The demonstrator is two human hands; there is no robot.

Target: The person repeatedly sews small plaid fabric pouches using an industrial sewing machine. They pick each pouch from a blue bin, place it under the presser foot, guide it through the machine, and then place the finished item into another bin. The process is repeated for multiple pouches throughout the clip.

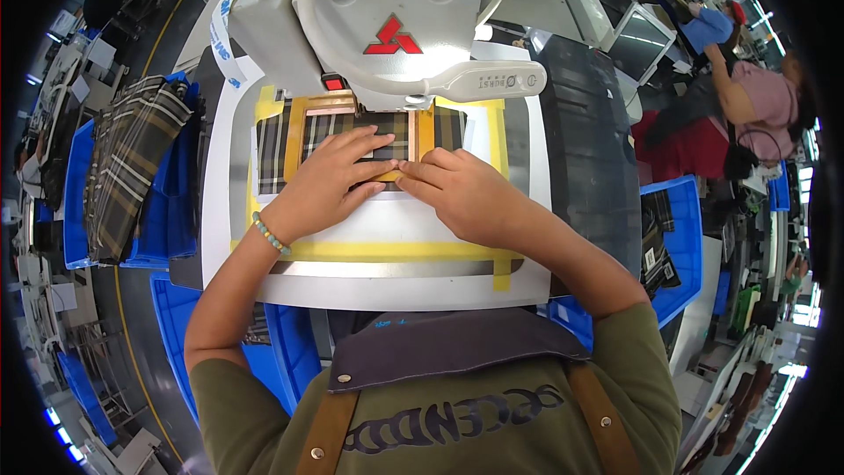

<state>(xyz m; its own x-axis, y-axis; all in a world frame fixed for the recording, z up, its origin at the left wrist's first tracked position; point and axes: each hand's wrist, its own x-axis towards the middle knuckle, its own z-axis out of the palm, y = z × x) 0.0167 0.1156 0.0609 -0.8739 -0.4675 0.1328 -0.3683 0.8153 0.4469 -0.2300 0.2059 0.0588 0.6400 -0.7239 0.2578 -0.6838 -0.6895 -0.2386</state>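
Dark plaid fabric point(318, 127) lies under the head of a white industrial sewing machine point(396, 0), within a yellow and copper-coloured frame point(425, 130). My left hand point(330, 176) rests palm down over the fabric and the frame's near edge, its fingers stretched out and spread. My right hand point(466, 193) is closed, its fingertips bunched at that near edge and meeting the left fingertips. Whatever lies between the right fingertips is hidden. Beneath is a white plate point(369, 286) bordered with yellow tape point(387, 252).
A blue bin point(79, 202) heaped with plaid pieces point(132, 167) stands to the left. On the right, another blue bin point(686, 220) holds dark plaid pieces. More blue bins point(294, 343) sit by my lap. A co-worker in pink point(756, 101) is at the far right.
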